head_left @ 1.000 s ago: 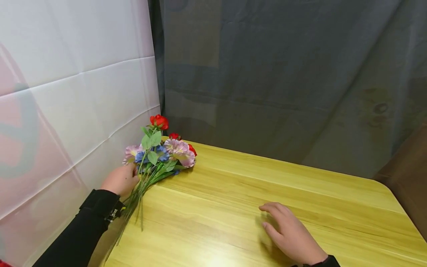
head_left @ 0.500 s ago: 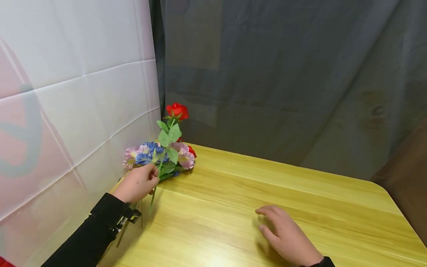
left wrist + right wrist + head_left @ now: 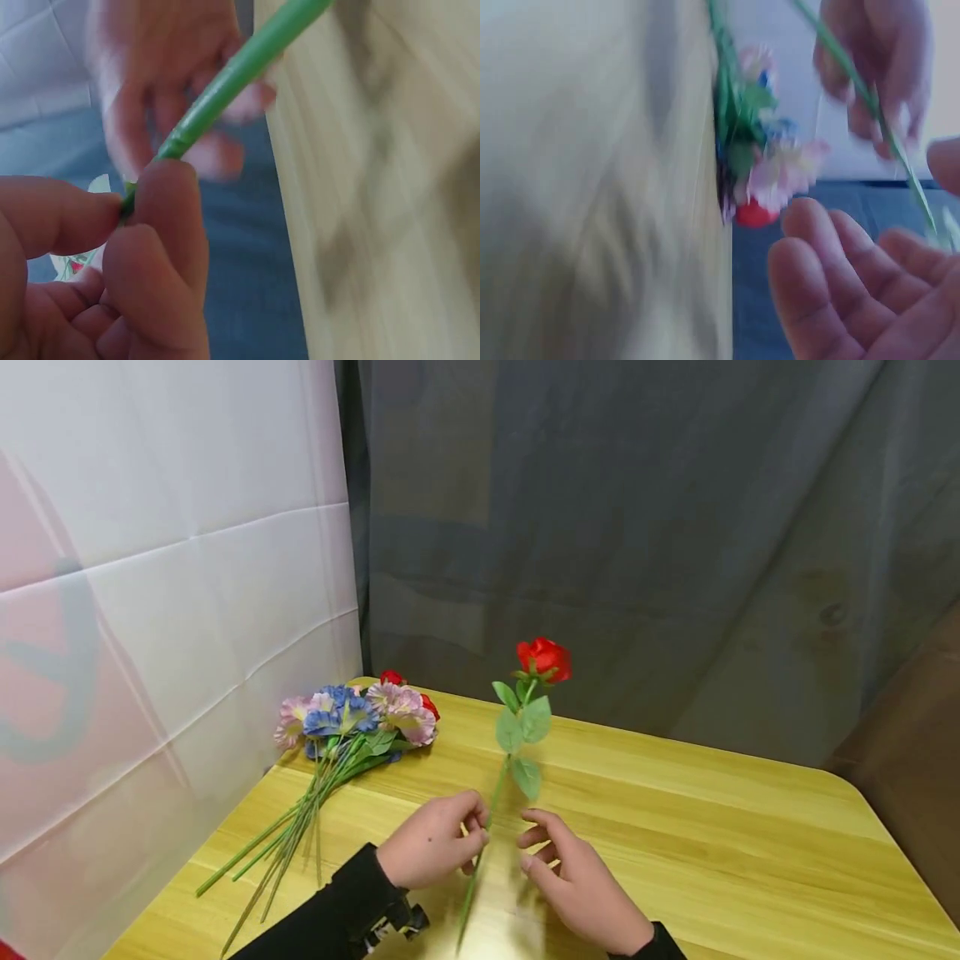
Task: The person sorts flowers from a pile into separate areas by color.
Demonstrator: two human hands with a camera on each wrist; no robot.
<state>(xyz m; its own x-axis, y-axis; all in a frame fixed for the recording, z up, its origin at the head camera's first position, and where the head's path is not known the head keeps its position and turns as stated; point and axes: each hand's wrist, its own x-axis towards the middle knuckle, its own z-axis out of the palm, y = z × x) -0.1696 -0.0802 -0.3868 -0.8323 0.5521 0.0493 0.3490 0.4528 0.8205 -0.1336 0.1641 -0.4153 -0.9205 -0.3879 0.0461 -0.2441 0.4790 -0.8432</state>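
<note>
My left hand (image 3: 435, 842) pinches the green stem (image 3: 232, 79) of a single red rose (image 3: 543, 660) between thumb and fingertips. The rose stands tilted over the middle of the table, its bloom up and several green leaves (image 3: 535, 719) below it. Just right of the stem is my right hand (image 3: 577, 885), fingers loosely bent and holding nothing. In the right wrist view its fingers (image 3: 832, 270) spread beside the stem, apart from it. A bunch of artificial flowers (image 3: 352, 714), pink, blue and red, lies at the table's left, stems toward me.
The wood-grain table (image 3: 712, 827) has rounded corners. A white printed cloth (image 3: 225, 585) hangs along the left, a dark grey curtain (image 3: 637, 543) behind, and a brown surface (image 3: 911, 752) stands at the right edge.
My left hand has drawn one red rose out of the bunch and carried it right to the middle. The right hand has shifted slightly left toward it. The other flowers stay lying at left.
</note>
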